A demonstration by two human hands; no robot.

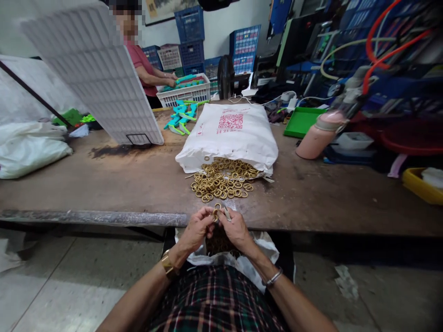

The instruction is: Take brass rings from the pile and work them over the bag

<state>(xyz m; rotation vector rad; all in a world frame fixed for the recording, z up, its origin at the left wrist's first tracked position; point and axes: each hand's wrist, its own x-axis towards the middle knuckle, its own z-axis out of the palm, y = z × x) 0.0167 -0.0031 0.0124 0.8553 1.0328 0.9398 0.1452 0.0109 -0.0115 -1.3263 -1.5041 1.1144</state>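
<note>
My left hand (198, 229) is closed, with its fingertips pinching a brass ring (216, 213) at the table's front edge. My right hand (236, 229) meets it there, its fingers closed round a small grey blade-like tool (227, 213), whose exact kind I cannot make out. Right beyond both hands lies a heap of brass rings (221, 182), spilling from the mouth of a white woven sack (211, 133) with red print. Below my hands, an opened white bag (266, 244) on my lap holds more rings, partly in shadow.
A pink bottle (315, 138) and a green tray (302, 122) stand to the right. A tilted white panel (104, 74) rises at the left beside a white bag (31, 147). Across the table (121, 184), a person (148, 74) handles turquoise pieces in a white crate (187, 96).
</note>
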